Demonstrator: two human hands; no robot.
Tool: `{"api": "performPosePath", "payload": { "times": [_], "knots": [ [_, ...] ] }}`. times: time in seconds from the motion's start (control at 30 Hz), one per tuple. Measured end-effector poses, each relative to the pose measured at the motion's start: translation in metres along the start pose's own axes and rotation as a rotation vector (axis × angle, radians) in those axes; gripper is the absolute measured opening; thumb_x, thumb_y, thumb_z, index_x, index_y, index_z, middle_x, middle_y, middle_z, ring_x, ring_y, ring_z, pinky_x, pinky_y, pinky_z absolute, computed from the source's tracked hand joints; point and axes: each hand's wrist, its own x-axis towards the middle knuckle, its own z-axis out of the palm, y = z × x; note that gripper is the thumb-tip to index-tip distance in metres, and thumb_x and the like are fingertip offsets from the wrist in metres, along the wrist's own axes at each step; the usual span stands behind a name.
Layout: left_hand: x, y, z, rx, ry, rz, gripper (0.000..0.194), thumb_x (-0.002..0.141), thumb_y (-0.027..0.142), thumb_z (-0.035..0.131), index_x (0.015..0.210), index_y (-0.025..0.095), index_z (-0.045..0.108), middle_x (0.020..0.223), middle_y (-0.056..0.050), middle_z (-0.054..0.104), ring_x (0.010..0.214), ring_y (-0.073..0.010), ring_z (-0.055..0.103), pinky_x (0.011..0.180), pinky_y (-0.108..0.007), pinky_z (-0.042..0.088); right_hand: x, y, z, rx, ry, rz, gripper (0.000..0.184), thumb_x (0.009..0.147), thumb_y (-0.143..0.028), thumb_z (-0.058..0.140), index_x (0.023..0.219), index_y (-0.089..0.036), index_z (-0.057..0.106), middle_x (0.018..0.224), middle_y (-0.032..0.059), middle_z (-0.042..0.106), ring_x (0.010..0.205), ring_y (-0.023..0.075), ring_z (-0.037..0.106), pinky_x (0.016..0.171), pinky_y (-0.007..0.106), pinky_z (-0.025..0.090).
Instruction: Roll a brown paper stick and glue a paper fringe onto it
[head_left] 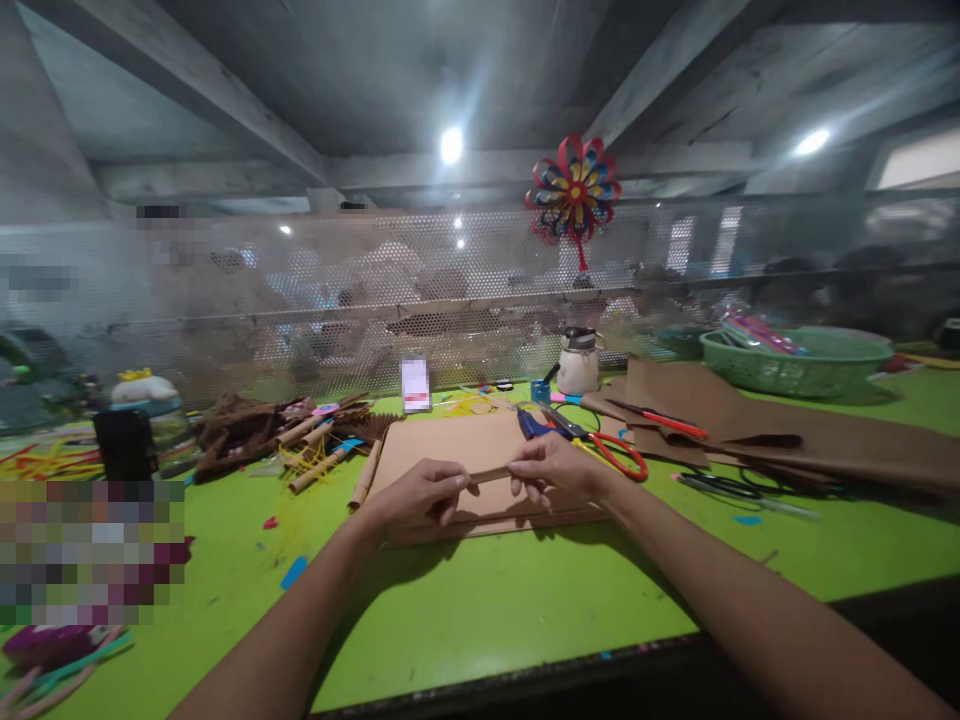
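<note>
Head — hands (421, 492) (553, 468) pinch apparent strip (489, 474) near cardboard (450, 437) edge.

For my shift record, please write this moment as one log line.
Left hand: pinches brown strip | right hand: pinches its other end | beneath: brown sheets, green table

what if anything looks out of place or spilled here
Two things stand out, though no spill is visible: a blue scrap lies loose on the green tabletop, left of the stack of brown sheets, and yellow strands tangle over the brown rolls. They look like stray leftovers, not things set down neatly.
</note>
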Motion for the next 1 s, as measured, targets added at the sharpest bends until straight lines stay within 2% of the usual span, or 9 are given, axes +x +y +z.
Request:
{"api": "performPosePath", "payload": {
  "times": [0.2, 0.33, 0.43, 0.53, 0.6, 0.67, 0.77, 0.87, 1.0],
  "knots": [
    [0.003, -0.009, -0.002, -0.069, 0.059, 0.007, 0.03, 0.083, 0.042, 0.046, 0.08, 0.014, 0.058, 0.055, -0.001, 0.059, 0.05, -0.01, 0.045, 0.053, -0.023, 0.033, -0.001, -0.003, -0.001, -0.012, 0.05, 0.028, 0.039, 0.076, -0.046, 0.058, 0.073, -0.008, 0.065, 0.047, 0.0003, 0.058, 0.036, 0.006, 0.048, 0.039, 0.018, 0.036],
    [0.004, -0.006, 0.001, -0.145, 0.161, -0.012, 0.027, 0.08, 0.04, 0.051, 0.076, 0.014, 0.058, 0.067, -0.006, 0.064, 0.058, -0.012, 0.052, 0.058, -0.025, 0.037, 0.0, -0.002, 0.004, 0.012, 0.135, 0.018, 0.036, 0.075, -0.045, 0.06, 0.075, -0.009, 0.064, 0.065, 0.0047, 0.064, 0.044, 0.0067, 0.053, 0.044, 0.02, 0.04],
    [0.003, -0.005, 0.003, -0.252, 0.222, -0.007, 0.025, 0.079, 0.04, 0.053, 0.081, 0.015, 0.058, 0.08, -0.009, 0.065, 0.068, -0.0146, 0.056, 0.064, -0.028, 0.041, 0.001, -0.002, 0.008, -0.005, 0.164, -0.017, 0.033, 0.075, -0.041, 0.061, 0.086, -0.01, 0.065, 0.077, 0.0064, 0.065, 0.054, 0.0085, 0.056, 0.052, 0.022, 0.044],
    [0.004, -0.006, 0.003, -0.407, 0.299, 0.057, 0.023, 0.077, 0.037, 0.058, 0.085, 0.015, 0.058, 0.083, -0.009, 0.064, 0.079, -0.0171, 0.058, 0.07, -0.029, 0.042, 0.001, -0.004, 0.019, -0.178, 0.178, -0.019, 0.029, 0.078, -0.036, 0.057, 0.089, -0.011, 0.065, 0.071, 0.0049, 0.065, 0.052, 0.009, 0.054, 0.052, 0.023, 0.043],
    [0.007, -0.009, 0.003, -0.513, 0.353, 0.092, 0.023, 0.075, 0.035, 0.062, 0.086, 0.014, 0.059, 0.08, -0.007, 0.062, 0.078, -0.0159, 0.057, 0.069, -0.027, 0.042, 0.002, -0.006, 0.03, -0.369, 0.23, -0.04, 0.025, 0.08, -0.032, 0.054, 0.084, -0.011, 0.066, 0.063, 0.003, 0.062, 0.049, 0.0092, 0.051, 0.049, 0.022, 0.039],
    [0.011, -0.012, 0.005, -0.601, 0.386, 0.102, 0.024, 0.073, 0.033, 0.065, 0.087, 0.014, 0.059, 0.077, -0.005, 0.061, 0.073, -0.0135, 0.056, 0.067, -0.025, 0.042, 0.003, -0.005, 0.043, -0.551, 0.308, -0.121, 0.021, 0.08, -0.026, 0.051, 0.079, -0.012, 0.066, 0.061, 0.0026, 0.062, 0.052, 0.0101, 0.05, 0.05, 0.021, 0.036],
    [0.015, -0.012, 0.014, -0.651, 0.348, 0.072, 0.027, 0.072, 0.034, 0.066, 0.087, 0.013, 0.06, 0.082, -0.007, 0.061, 0.074, -0.0135, 0.056, 0.069, -0.026, 0.042, 0.003, -0.001, 0.058, -0.765, 0.428, -0.22, 0.018, 0.08, -0.021, 0.049, 0.075, -0.014, 0.064, 0.062, 0.003, 0.062, 0.054, 0.0108, 0.05, 0.05, 0.021, 0.032],
    [0.017, -0.008, 0.028, -0.643, 0.27, -0.024, 0.03, 0.074, 0.039, 0.063, 0.089, 0.014, 0.059, 0.086, -0.008, 0.061, 0.073, -0.0152, 0.058, 0.068, -0.029, 0.044, 0.001, 0.003, 0.065, -0.917, 0.528, -0.203, 0.015, 0.08, -0.02, 0.048, 0.075, -0.014, 0.062, 0.062, 0.0044, 0.063, 0.053, 0.0119, 0.051, 0.05, 0.023, 0.029],
    [0.016, -0.003, 0.04, -0.682, 0.234, -0.104, 0.033, 0.074, 0.039, 0.062, 0.097, 0.017, 0.054, 0.078, -0.004, 0.06, 0.061, -0.0116, 0.056, 0.061, -0.027, 0.045, -0.002, 0.004, 0.072, -0.98, 0.513, -0.192, 0.016, 0.082, -0.021, 0.046, 0.086, -0.014, 0.061, 0.075, 0.0086, 0.067, 0.063, 0.0158, 0.057, 0.057, 0.025, 0.033]
  ]
}}
